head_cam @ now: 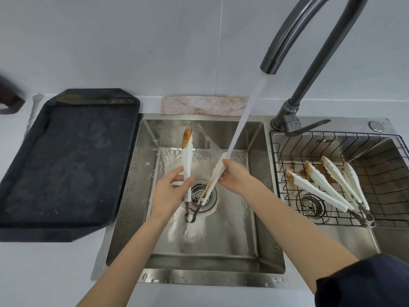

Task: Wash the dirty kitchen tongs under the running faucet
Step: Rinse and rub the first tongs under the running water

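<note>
We're mid-rinse. Our left hand (171, 187) pinches one arm of the white-sleeved steel kitchen tongs (187, 171); fingers wrapped round the sleeve, thumb across the front. Our right hand (235, 176) is closed on the other arm, fingertips (218, 168) curled over its tip right where the water stream (245, 111) lands. Tongs are splayed in a V over the left stainless sink basin (261, 196), hinge loop below both palms, just above the round drain strainer (202, 194).

Doing it well, as we judge it:
- Brown residue sits on the tip beyond our left fingers, well clear of the stream. Swing that tip under the water next.
- Rub along the sleeve with the right fingertips, working away from the hinge.
- Keep the V open so the inner faces get flushed.

Hard to tell:
- The tip under our right fingers is hidden by water and hand; can't say if it's clean.
- Dark streak on the arm below the right hand: dirt or bare steel, unclear.
- Curved grey faucet (294, 36) is cut off at the top.
- Two more soiled tongs (321, 189) lie in the black wire basket (376, 151), well apart from our right hand.
</note>
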Demonstrator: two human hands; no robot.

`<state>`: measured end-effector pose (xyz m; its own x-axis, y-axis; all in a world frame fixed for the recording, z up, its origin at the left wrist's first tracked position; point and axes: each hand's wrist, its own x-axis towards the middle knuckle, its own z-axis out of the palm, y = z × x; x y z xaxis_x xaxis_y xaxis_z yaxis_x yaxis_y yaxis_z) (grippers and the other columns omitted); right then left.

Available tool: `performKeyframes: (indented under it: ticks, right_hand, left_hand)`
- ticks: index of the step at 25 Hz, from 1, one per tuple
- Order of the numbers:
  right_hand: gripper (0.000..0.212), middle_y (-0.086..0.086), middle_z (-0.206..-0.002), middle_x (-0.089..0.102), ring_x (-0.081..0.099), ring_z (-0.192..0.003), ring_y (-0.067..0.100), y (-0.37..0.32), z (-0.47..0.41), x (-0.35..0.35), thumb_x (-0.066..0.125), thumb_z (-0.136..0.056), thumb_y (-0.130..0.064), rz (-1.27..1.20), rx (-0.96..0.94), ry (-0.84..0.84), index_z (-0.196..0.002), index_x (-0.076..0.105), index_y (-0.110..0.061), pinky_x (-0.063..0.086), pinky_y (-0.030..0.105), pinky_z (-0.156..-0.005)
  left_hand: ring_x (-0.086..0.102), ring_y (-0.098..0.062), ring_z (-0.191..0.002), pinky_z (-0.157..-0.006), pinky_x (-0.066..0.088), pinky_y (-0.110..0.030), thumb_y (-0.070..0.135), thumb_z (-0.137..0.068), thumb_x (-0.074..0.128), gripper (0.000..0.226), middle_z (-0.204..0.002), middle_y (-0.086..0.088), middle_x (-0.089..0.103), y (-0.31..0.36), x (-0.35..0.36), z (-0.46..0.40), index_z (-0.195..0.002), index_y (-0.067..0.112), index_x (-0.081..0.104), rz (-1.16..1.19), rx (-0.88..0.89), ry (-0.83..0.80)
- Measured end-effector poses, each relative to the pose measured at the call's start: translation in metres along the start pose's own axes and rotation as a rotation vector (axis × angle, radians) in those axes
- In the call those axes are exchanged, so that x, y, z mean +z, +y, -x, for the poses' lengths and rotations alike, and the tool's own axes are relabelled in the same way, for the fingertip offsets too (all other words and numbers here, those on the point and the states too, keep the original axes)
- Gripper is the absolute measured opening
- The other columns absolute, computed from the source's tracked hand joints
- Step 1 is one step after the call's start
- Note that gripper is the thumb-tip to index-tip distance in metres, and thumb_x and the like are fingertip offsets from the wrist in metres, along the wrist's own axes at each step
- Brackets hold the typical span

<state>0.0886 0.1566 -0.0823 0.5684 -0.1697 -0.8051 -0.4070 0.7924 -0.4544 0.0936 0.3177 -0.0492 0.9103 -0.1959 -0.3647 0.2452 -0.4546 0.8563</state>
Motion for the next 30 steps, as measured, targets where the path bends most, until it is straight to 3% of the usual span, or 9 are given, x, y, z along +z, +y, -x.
performKeyframes:
  ticks: [3, 6, 10, 13, 16, 20, 26, 28, 30]
  right_hand:
    - [0.023, 0.01, -0.08, 0.048, 0.051, -0.077, 0.023, -0.001, -0.005, 0.001, 0.035, -0.099, -0.006, 0.029, -0.003, -0.007, -0.12, 0.04, -0.009, 0.036, 0.041, -0.11]
    - [0.026, 0.011, -0.084, 0.049, 0.053, -0.087, 0.026, -0.005, -0.005, 0.002, 0.032, -0.099, -0.004, 0.07, -0.016, -0.036, -0.123, 0.04, -0.008, 0.031, 0.046, -0.114]
    - [0.029, 0.007, -0.077, 0.045, 0.045, -0.066, 0.019, -0.016, -0.004, -0.001, 0.028, -0.096, 0.005, 0.07, -0.12, -0.06, -0.087, 0.05, -0.013, 0.046, 0.038, -0.096]
    - [0.031, 0.008, -0.08, 0.047, 0.043, -0.061, 0.016, -0.03, -0.002, -0.009, 0.028, -0.093, 0.009, 0.099, -0.22, -0.054, -0.097, 0.053, -0.01, 0.046, 0.026, -0.064]
    - [0.041, 0.012, -0.101, 0.052, 0.055, -0.088, 0.023, -0.042, -0.001, -0.02, 0.031, -0.094, 0.009, 0.142, -0.31, -0.008, -0.128, 0.047, -0.006, 0.049, 0.036, -0.087]
    - [0.035, 0.009, -0.1, 0.053, 0.06, -0.076, 0.011, -0.053, 0.003, -0.027, 0.034, -0.095, 0.008, 0.267, -0.423, 0.056, -0.126, 0.047, -0.004, 0.051, 0.028, -0.079]
    - [0.041, 0.006, -0.108, 0.059, 0.058, -0.098, 0.021, -0.048, -0.005, -0.024, 0.046, -0.093, 0.001, 0.361, -0.451, 0.076, -0.134, 0.047, -0.004, 0.051, 0.038, -0.096]
    - [0.04, 0.002, -0.095, 0.06, 0.059, -0.086, 0.016, -0.045, -0.002, -0.016, 0.05, -0.091, 0.0, 0.309, -0.427, 0.001, -0.13, 0.049, -0.009, 0.053, 0.033, -0.088]
    - [0.032, -0.001, -0.083, 0.057, 0.055, -0.071, 0.011, -0.043, 0.002, -0.008, 0.054, -0.09, -0.001, 0.274, -0.399, -0.057, -0.12, 0.052, -0.013, 0.05, 0.023, -0.069]
  left_hand:
    - [0.054, -0.004, -0.067, -0.072, 0.055, -0.032, 0.023, -0.085, 0.064, 0.045, -0.09, 0.003, 0.06, 0.005, -0.003, -0.001, -0.129, 0.018, 0.055, -0.049, 0.034, 0.014]
    - [0.055, -0.002, -0.067, -0.071, 0.051, -0.021, 0.026, -0.083, 0.065, 0.043, -0.094, 0.003, 0.062, 0.009, -0.005, -0.003, -0.125, 0.02, 0.058, -0.108, 0.079, 0.03]
    - [0.056, -0.006, -0.069, -0.065, 0.047, -0.013, 0.02, -0.084, 0.064, 0.039, -0.093, 0.004, 0.061, 0.016, -0.004, -0.013, -0.123, 0.021, 0.06, -0.086, 0.08, 0.023]
    - [0.057, -0.011, -0.082, -0.07, 0.045, -0.018, 0.017, -0.085, 0.063, 0.038, -0.104, 0.0, 0.062, 0.02, 0.006, -0.023, -0.123, 0.019, 0.059, -0.078, 0.06, 0.001]
    - [0.056, -0.012, -0.091, -0.072, 0.043, -0.016, 0.011, -0.087, 0.061, 0.035, -0.115, -0.007, 0.065, 0.023, 0.022, -0.031, -0.122, 0.012, 0.057, -0.058, 0.048, -0.031]
    - [0.055, -0.012, -0.097, -0.081, 0.045, -0.022, 0.009, -0.088, 0.058, 0.035, -0.123, -0.011, 0.063, 0.022, 0.038, -0.034, -0.123, 0.011, 0.053, -0.033, 0.016, -0.072]
    - [0.06, -0.019, -0.103, -0.091, 0.051, -0.037, 0.01, -0.091, 0.054, 0.033, -0.119, -0.012, 0.064, 0.009, 0.036, -0.04, -0.123, 0.012, 0.052, 0.044, -0.047, -0.061]
    - [0.062, -0.023, -0.105, -0.086, 0.054, -0.038, 0.01, -0.092, 0.052, 0.037, -0.111, -0.01, 0.065, -0.001, 0.03, -0.043, -0.128, 0.011, 0.049, 0.108, -0.119, -0.065]
    - [0.065, -0.019, -0.09, -0.067, 0.057, -0.025, 0.008, -0.094, 0.046, 0.037, -0.097, -0.004, 0.065, -0.006, 0.027, -0.042, -0.131, 0.008, 0.046, 0.163, -0.205, -0.109]
